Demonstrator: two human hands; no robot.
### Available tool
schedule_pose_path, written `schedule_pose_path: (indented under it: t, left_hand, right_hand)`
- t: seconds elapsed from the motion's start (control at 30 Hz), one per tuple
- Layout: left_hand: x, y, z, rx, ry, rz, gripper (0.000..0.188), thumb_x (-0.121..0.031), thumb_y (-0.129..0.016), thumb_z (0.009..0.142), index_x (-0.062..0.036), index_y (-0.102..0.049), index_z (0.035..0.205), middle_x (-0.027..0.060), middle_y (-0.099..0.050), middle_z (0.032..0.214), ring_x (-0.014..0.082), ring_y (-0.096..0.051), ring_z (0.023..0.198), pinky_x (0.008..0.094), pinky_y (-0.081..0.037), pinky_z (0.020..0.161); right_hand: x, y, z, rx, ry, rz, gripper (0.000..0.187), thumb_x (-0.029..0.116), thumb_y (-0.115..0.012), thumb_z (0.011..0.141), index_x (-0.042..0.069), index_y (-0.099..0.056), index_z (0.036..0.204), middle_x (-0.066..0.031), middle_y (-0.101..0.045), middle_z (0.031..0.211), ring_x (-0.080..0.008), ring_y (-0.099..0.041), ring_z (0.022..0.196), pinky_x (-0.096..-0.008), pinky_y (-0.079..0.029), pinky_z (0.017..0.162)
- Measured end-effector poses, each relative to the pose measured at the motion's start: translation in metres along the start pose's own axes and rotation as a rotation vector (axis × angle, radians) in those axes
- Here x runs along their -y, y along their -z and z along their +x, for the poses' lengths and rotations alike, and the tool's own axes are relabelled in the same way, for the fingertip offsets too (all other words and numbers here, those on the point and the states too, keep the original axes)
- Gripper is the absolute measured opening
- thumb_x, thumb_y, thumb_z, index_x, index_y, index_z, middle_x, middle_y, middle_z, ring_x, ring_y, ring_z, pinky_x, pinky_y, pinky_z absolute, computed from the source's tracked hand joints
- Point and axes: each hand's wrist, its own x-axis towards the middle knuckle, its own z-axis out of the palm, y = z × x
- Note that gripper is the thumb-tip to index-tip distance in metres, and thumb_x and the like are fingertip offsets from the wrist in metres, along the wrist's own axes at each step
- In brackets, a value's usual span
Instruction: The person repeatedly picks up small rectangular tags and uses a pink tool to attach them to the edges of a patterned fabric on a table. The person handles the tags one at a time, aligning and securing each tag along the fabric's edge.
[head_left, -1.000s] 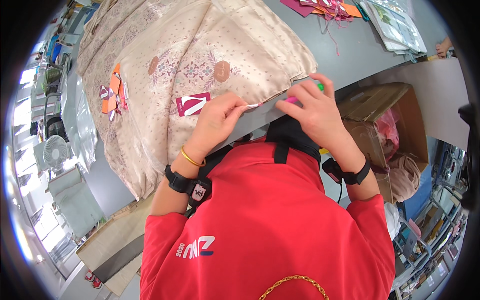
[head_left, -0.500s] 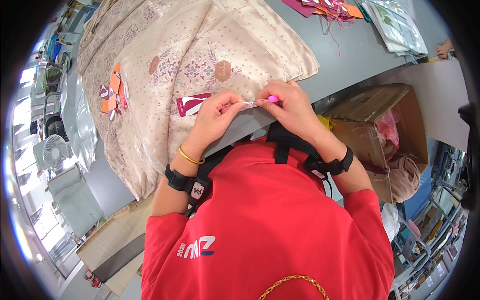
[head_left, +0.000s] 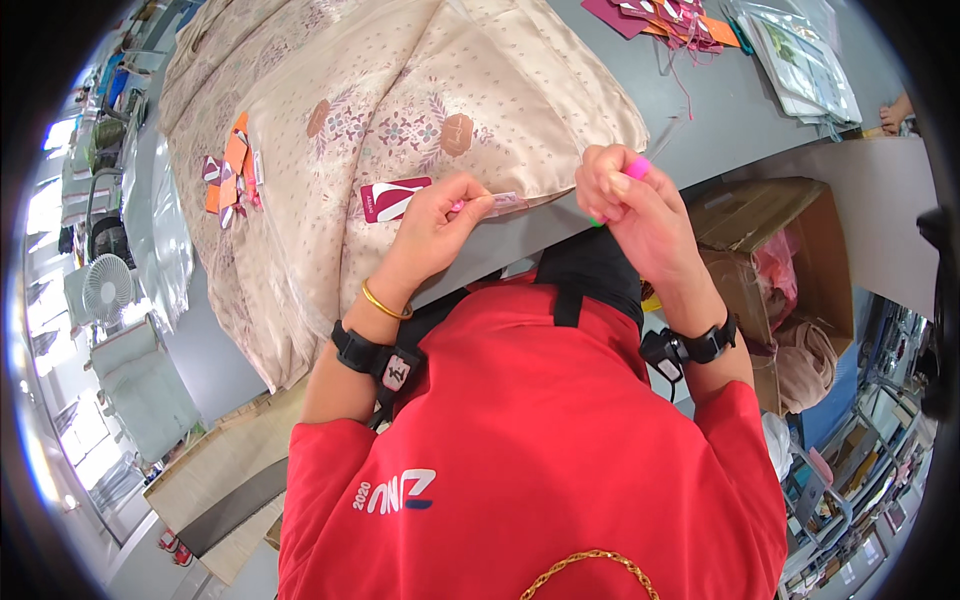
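Cream patterned fabric (head_left: 400, 80) is spread over the table, its near corner under my hands. At the fabric's near edge my left hand (head_left: 445, 215) pinches a pink cord beside a small whitish label strip (head_left: 505, 202). A maroon hang tag (head_left: 394, 199) lies on the fabric just left of these fingers. To the right, my right hand (head_left: 640, 208) is raised off the edge, fingers curled round a slim tool with a bright pink piece (head_left: 637, 167). A thin pale line sticks out beyond that hand, and a bit of green shows under its fingers.
Orange and maroon tags (head_left: 232, 170) lie on the fabric's left side. More tags (head_left: 675, 22) and plastic-wrapped packs (head_left: 800, 70) sit at the far right of the grey table (head_left: 740, 120). An open cardboard box (head_left: 745, 215) with cloth stands at right. Another person's hand (head_left: 895, 115) shows at the far right.
My right hand has moved away from my left, up and to the right, with the pink-ended tool. My left hand stays at the fabric edge, still pinching.
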Motion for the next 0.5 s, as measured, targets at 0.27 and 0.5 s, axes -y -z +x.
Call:
schedule_pose_path:
  t: [0.27, 0.5]
  left_hand:
    - [-0.002, -0.004, -0.001, -0.013, -0.053, 0.030, 0.011, -0.010, -0.070, 0.107, -0.0001, -0.071, 0.102, 0.0002, -0.068, 0.089, 0.0077, -0.058, 0.084, 0.0255, -0.048, 0.075]
    - [-0.005, -0.005, -0.007, -0.003, -0.052, 0.172, 0.008, -0.007, -0.075, 0.103, 0.0002, -0.073, 0.101, 0.0029, -0.068, 0.091, 0.0101, -0.059, 0.085, 0.0278, -0.049, 0.077]
  right_hand:
    - [-0.039, -0.021, 0.003, -0.066, 0.067, -1.462, 0.017, 0.022, -0.078, 0.102, 0.007, -0.071, 0.105, -0.0075, -0.065, 0.104, -0.0274, -0.073, 0.088, -0.0414, -0.056, 0.078]
    - [-0.024, 0.000, -0.006, -0.049, -0.017, -0.496, 0.015, 0.011, -0.068, 0.105, 0.001, -0.068, 0.094, -0.0043, -0.069, 0.114, -0.0110, -0.059, 0.094, -0.0295, -0.051, 0.084]
